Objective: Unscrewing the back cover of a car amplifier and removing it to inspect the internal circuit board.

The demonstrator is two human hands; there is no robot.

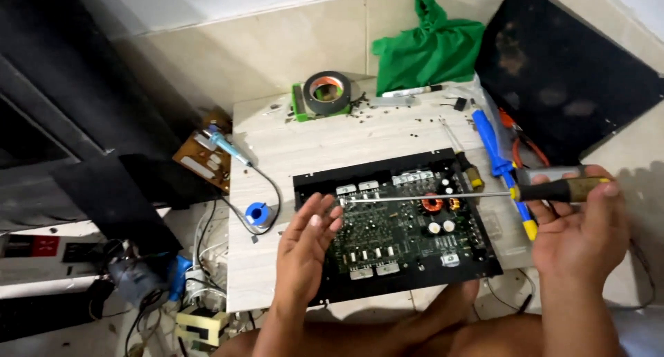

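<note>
Across the near half of the pale wood-grain tabletop [290,149] lies a flat rectangular black-framed circuit board [398,222], dense with small glossy components and a copper-wound coil. Over it runs a long screwdriver with a slim steel shaft and black-and-yellow handle [484,194], its long axis left-right and its tip pointing left. The right hand [581,226] cradles the handle in loosely curled fingers at the right, while the left hand [308,243] is spread flat, fingertips meeting the shaft's tip at the board's left edge.
</note>
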